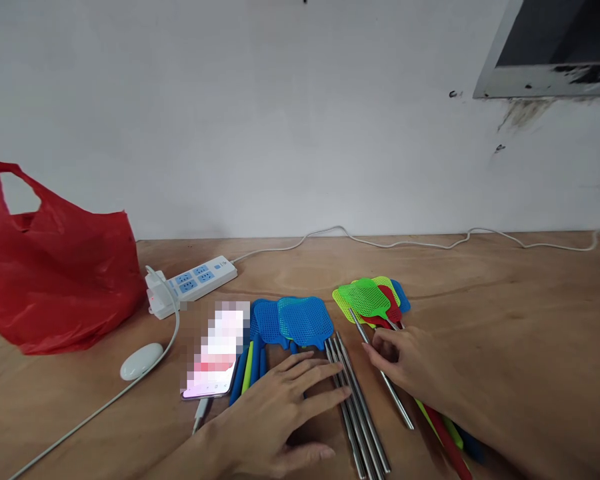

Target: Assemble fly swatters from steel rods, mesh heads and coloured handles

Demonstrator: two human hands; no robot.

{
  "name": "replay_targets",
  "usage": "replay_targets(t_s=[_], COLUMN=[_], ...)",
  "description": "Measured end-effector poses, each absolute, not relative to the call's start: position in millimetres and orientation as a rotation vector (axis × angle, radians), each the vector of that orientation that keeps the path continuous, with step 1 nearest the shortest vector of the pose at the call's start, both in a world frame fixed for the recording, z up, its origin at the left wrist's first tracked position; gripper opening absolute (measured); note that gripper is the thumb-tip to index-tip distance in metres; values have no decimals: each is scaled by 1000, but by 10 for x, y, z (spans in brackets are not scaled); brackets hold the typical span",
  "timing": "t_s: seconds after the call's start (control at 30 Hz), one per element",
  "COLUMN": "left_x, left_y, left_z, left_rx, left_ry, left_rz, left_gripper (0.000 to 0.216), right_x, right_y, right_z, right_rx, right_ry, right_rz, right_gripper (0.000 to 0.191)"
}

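Observation:
My left hand (275, 410) lies palm down with its fingers spread, its fingertips resting on a row of several silver metal rods (363, 427). My right hand (410, 360) pinches a single metal rod (396, 401), which slants to the right of that row. Blue mesh fly swatter heads (307, 321) overlap beyond my left hand; blue and yellow-green handles (247, 370) lie beside it, partly covered. Past my right fingers is a pile of green, yellow, red and blue fly swatter heads (366, 297). Red and green handles (447, 440) stick out under my right forearm.
A lit phone (213, 360) with a charging cable lies left of the swatters. Behind it are a white power strip (207, 280) and its cord along the wall. A white oval device (141, 361) and a red plastic bag (60, 273) stand farther left on the wooden table (505, 300).

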State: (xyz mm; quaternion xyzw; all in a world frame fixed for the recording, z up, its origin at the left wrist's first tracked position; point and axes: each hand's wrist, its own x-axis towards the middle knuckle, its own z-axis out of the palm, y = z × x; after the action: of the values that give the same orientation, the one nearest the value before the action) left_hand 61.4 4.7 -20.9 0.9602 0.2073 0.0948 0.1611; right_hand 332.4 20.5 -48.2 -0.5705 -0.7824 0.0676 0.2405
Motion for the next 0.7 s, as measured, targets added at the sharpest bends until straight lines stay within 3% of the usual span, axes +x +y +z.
replay_targets(t_s=[0.7], left_x=[684], left_y=[4], left_z=[-245], left_rx=[2732], left_ry=[506], left_rz=[162], left_gripper=[67], right_x=[3324], right_y=[237], right_z=[-492], right_rx=[-1640], right_ry=[-2094], right_rz=[193], right_gripper=[33])
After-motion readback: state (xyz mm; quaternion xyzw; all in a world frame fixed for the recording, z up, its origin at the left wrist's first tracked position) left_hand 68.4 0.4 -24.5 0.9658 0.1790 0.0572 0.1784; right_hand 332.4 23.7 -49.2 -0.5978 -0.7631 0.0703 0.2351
